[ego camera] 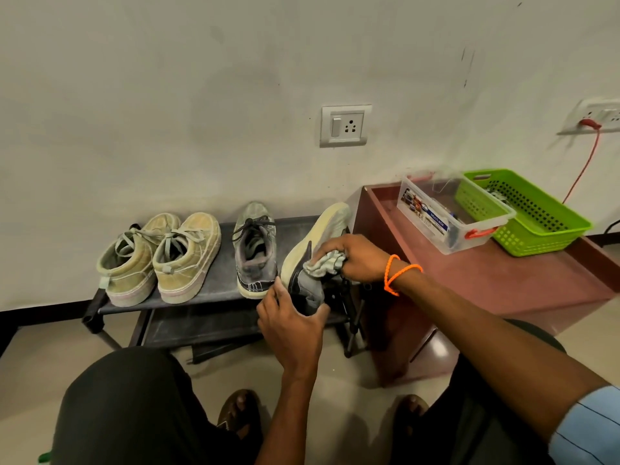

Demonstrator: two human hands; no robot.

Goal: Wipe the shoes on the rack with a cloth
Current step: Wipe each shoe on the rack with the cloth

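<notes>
Left hand (pixel 292 322) grips tilted grey shoe (pixel 310 263) by heel, centre frame; right hand (pixel 352 260) fingers bunch cloth (pixel 323 263) against it; hard rubbing risks shoe slipping off rack (pixel 221 229) edge, knocking neighbouring shoe (pixel 255 250).

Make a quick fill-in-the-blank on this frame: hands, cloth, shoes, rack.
1. The right hand grips a crumpled ____ against the tilted shoe.
2. The left hand holds that shoe at its ____ end.
3. Besides the tilted shoe, ____ shoes stand on the rack.
4. The green basket sits on the cabinet beside a clear ____.

Missing words: cloth; heel; three; box
</notes>
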